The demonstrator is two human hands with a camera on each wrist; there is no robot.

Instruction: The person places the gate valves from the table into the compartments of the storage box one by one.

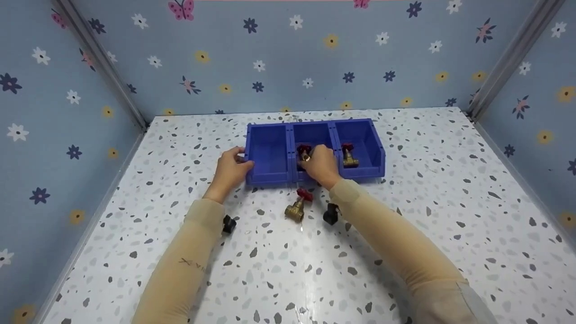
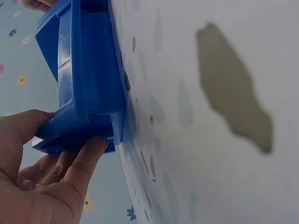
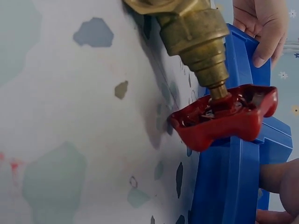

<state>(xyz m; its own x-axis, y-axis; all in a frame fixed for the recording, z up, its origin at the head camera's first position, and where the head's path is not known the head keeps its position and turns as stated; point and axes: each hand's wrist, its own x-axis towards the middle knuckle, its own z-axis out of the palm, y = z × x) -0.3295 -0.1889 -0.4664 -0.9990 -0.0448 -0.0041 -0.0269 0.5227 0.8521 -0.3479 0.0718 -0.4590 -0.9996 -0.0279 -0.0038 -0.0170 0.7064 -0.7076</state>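
Observation:
Three joined blue bins (image 1: pixel 268 155) stand on the speckled table. My left hand (image 1: pixel 231 172) grips the outer left wall, thumb on the rim and fingers against the outside in the left wrist view. Inside the middle bin my right hand (image 1: pixel 322 164) holds a brass gate valve (image 1: pixel 305 155) with a red handwheel; its fingertips are partly hidden by the bin wall. Another such valve (image 1: pixel 349 160) lies in the right bin. A third brass valve (image 1: pixel 295 211) rests on the table before the bins, large in the right wrist view, its red handwheel (image 3: pixel 224 116) toward them.
One black-handled piece (image 1: pixel 229 224) lies beside the left sleeve, partly covered. A second black piece (image 1: pixel 331 214) sits by the right cuff, also partly covered. Blue flowered panels (image 1: pixel 297 54) wall the table at the back and both sides.

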